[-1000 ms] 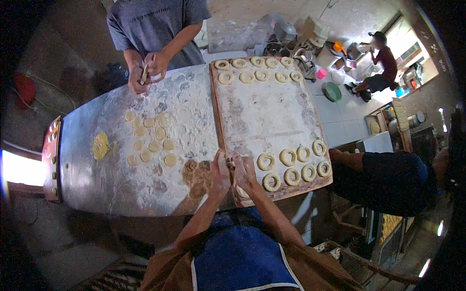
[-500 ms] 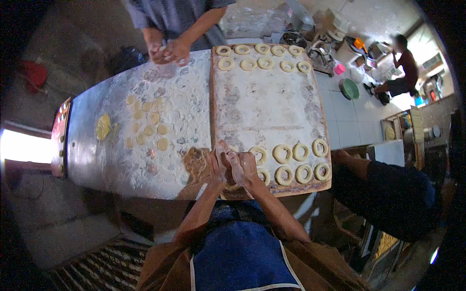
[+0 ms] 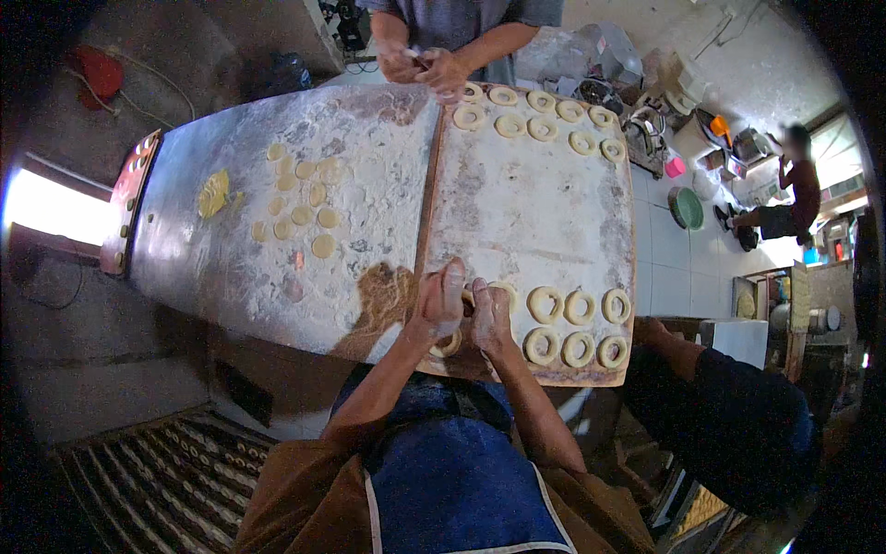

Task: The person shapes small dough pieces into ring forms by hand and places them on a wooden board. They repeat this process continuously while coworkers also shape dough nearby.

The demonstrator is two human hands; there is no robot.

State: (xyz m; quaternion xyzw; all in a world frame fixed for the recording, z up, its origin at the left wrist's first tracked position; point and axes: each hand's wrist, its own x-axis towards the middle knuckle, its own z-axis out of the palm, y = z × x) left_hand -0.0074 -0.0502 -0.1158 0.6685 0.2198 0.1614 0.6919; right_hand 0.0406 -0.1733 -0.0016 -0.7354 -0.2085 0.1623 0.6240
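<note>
Over the near left corner of the floured wooden board [image 3: 517, 217], my left hand [image 3: 441, 303] and my right hand [image 3: 489, 319] are close together with fingers curled. Between them shows part of a pale dough ring [image 3: 468, 297], which both hands appear to grip; the fingers hide most of it. Another dough ring [image 3: 505, 294] lies just behind my right hand, partly covered. Below my left hand rests a further dough ring [image 3: 447, 345], also partly hidden. Several more dough rings [image 3: 544, 305] lie in two rows to the right of my hands.
Two more rows of rings [image 3: 543, 128] line the board's far end. Left of it, a floury metal table [image 3: 185, 268] bears flat dough discs [image 3: 322, 246] and a yellow lump [image 3: 213, 194]. Opposite, a co-worker's hands [image 3: 429, 69] are together. Another person's arm [image 3: 674, 346] is at right.
My hands have gone from pressed together to slightly apart, and a dough ring now shows between them. The co-worker's hands have moved right, toward the board. The whole view has shifted a little.
</note>
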